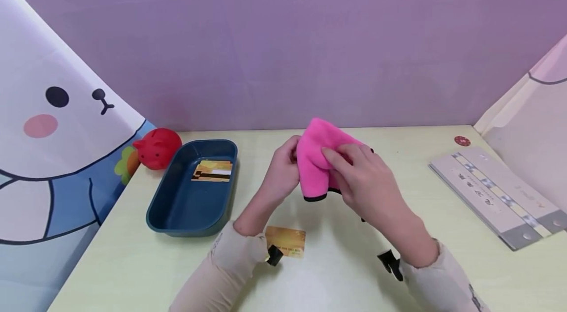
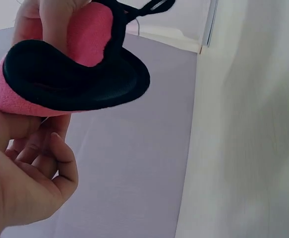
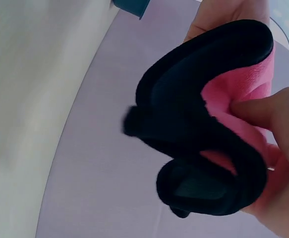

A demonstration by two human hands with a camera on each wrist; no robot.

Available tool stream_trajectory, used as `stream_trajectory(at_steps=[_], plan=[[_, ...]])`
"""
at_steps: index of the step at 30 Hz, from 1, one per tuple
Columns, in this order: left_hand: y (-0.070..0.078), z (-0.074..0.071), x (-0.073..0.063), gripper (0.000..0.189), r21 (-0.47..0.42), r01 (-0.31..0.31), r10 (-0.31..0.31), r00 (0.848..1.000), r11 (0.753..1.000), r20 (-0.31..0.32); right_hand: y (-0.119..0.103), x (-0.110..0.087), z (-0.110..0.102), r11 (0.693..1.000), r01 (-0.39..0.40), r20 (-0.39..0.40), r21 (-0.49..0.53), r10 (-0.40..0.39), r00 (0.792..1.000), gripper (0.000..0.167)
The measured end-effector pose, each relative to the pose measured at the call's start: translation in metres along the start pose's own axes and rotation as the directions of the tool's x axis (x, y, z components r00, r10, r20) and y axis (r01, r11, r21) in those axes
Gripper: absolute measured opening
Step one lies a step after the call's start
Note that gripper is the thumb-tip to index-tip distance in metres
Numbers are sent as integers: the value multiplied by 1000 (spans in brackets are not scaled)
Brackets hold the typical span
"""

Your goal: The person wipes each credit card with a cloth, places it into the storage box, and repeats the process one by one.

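Note:
A soft pink fabric pouch (image 1: 320,154) with black edging is held up above the table between both hands. My left hand (image 1: 284,167) grips its left side, with the fingers partly hidden behind the fabric. On the near side, my right hand (image 1: 369,179) pinches the pink cloth between thumb and fingers. The black-lined opening (image 2: 75,84) gapes in the left wrist view, with a black cord (image 2: 151,9) hanging off the edging. Seen from the right wrist, the black rim (image 3: 208,44) bends in a wavy shape. The inside is dark.
A gold card (image 1: 290,238) lies on the table by the left sleeve. At the left, a blue tray (image 1: 190,208) holds gold cards (image 1: 212,170), with a red piggy bank (image 1: 158,148) behind it. Right, a grey booklet (image 1: 496,194) lies near a red chip (image 1: 462,140).

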State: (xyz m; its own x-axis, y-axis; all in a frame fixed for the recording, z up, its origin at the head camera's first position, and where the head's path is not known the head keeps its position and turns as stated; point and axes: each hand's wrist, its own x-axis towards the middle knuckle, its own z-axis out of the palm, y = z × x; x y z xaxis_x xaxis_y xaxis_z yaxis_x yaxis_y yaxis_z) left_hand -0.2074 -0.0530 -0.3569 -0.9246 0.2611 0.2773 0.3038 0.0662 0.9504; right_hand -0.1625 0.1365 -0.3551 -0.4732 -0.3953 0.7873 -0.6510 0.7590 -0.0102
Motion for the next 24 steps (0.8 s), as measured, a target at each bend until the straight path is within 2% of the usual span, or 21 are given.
stream_trajectory(at_steps=[7, 11, 14, 21, 24], plan=[[4, 1, -1, 29, 36, -18, 17, 1000, 999, 23, 1, -1, -3, 993, -109, 45, -46, 111, 993, 39], [6, -2, -1, 30, 73, -37, 34, 998, 997, 50, 4, -2, -6, 985, -165, 58, -53, 168, 984, 36], [9, -6, -2, 29, 68, -45, 41, 997, 997, 69, 6, -1, -8, 980, -192, 63, -57, 196, 979, 35], [15, -16, 0, 30, 63, -48, 44, 998, 997, 52, 21, -2, -15, 968, -239, 33, -78, 242, 970, 33], [18, -24, 0, 30, 43, -67, 65, 997, 997, 46, 30, -4, -21, 955, -284, 8, -88, 286, 958, 34]])
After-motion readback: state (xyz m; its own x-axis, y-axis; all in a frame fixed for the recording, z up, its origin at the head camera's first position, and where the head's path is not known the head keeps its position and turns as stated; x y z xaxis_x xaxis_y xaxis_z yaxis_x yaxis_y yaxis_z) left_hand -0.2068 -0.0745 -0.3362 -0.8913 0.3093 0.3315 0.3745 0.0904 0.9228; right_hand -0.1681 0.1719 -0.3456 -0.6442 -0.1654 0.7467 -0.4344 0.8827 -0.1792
